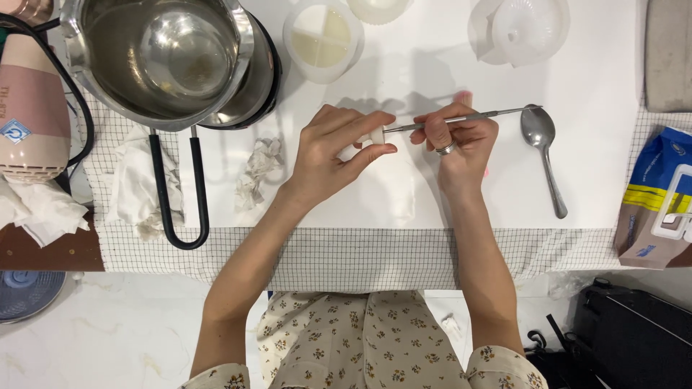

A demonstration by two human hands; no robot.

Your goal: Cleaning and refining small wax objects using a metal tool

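My left hand (333, 148) pinches a small white piece (376, 137) between thumb and forefinger, held just off the table (404, 194) so its end faces the tool. My right hand (455, 140), grip pressed together like a pen hold, steadies a thin metal pick (461, 118) with its tip touching the piece. Just right of that grip lies a spoon (542, 140); a white mould (322, 32) sits beyond, pots (173, 61) to the far left.
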